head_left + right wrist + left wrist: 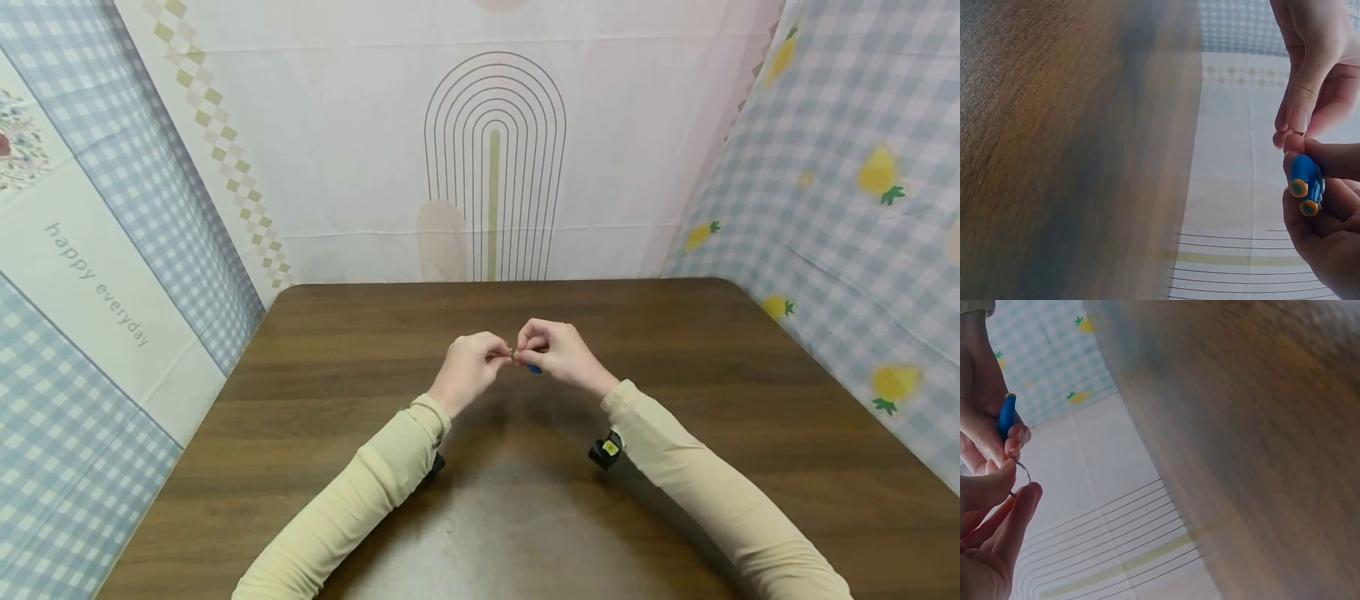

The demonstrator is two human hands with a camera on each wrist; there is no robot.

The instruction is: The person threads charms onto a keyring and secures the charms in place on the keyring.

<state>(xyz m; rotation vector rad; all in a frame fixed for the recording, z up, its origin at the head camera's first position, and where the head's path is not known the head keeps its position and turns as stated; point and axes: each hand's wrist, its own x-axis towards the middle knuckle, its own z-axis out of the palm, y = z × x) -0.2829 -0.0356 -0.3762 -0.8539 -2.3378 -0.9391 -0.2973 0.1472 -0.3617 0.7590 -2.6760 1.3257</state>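
Above the table, my left hand [470, 368] and right hand [561, 355] meet fingertip to fingertip. Between the left thumb and fingers I pinch a thin metal ring [1025, 469], whose curve shows in the left wrist view. The right hand grips a small blue keychain charm [1302, 180] right beside that ring. Two round ends of the charm, orange with teal centres, point out of the right hand in the right wrist view. Fingers of both hands hide the join between ring and charm.
The brown wooden table [360, 317] spreads below both hands. A patterned white cloth [352, 167] hangs behind its far edge, with checked cloths at the left and right sides. A dark wrist camera [604, 451] sits under the right sleeve.
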